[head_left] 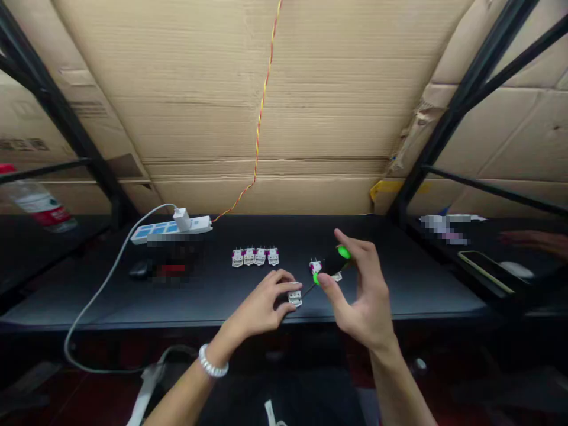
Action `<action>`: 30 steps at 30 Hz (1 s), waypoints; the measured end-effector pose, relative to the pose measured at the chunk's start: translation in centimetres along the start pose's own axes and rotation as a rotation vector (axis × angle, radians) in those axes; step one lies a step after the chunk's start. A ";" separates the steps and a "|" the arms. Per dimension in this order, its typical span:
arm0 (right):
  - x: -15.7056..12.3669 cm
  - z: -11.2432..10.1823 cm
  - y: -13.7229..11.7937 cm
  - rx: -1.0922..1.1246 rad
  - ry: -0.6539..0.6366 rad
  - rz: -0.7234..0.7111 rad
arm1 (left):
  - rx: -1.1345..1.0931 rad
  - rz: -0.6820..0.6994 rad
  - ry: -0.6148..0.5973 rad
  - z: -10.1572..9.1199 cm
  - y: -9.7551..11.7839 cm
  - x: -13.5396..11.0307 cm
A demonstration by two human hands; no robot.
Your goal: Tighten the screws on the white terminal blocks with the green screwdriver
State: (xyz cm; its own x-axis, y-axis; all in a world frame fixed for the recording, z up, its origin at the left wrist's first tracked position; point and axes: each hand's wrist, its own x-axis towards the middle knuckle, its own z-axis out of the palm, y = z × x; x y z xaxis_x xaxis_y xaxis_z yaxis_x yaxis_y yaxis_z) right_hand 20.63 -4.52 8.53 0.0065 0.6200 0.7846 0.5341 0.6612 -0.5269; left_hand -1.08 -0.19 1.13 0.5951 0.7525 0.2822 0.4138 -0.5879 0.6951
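Observation:
My left hand (266, 302) rests on the black table (213, 290) with its fingers closed on a small white connector part (294, 297). My right hand (361, 293) is raised just to its right, pinching a black tool with green ends (331, 266) whose thin tip points down toward the part in the left hand. Two more white parts (316, 266) lie just behind the tool. A row of several white-and-purple connector parts (255, 256) stands further back at the middle of the table.
A white and blue power strip (171, 228) with a plugged charger and white cable lies at the back left. A plastic bottle (38, 204) is far left. A red-yellow wire (261, 106) hangs on the cardboard wall. A phone (486, 269) lies at right, beside another person's hand (535, 239).

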 end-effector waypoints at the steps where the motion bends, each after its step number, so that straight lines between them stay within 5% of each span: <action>1: 0.0 0.1 0.0 -0.025 0.021 0.003 | 0.002 -0.001 -0.001 0.0 0.0 0.0; 8: -0.1 0.1 0.4 0.137 -0.041 0.041 | 0.002 -0.003 -0.004 0.0 0.1 0.0; 13: 0.0 0.2 0.3 0.003 0.030 0.036 | 0.010 0.003 -0.003 0.0 0.1 0.0; 30: -0.1 0.1 0.6 0.125 -0.031 0.031 | 0.018 -0.005 0.005 0.1 0.0 0.0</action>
State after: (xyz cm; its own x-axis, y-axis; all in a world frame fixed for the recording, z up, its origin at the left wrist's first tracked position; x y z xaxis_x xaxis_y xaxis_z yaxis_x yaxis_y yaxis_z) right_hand 20.83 -4.16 8.13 -0.0062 0.6525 0.7578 0.4246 0.6878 -0.5888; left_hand -1.05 -0.20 1.07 0.5893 0.7569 0.2825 0.4287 -0.5893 0.6848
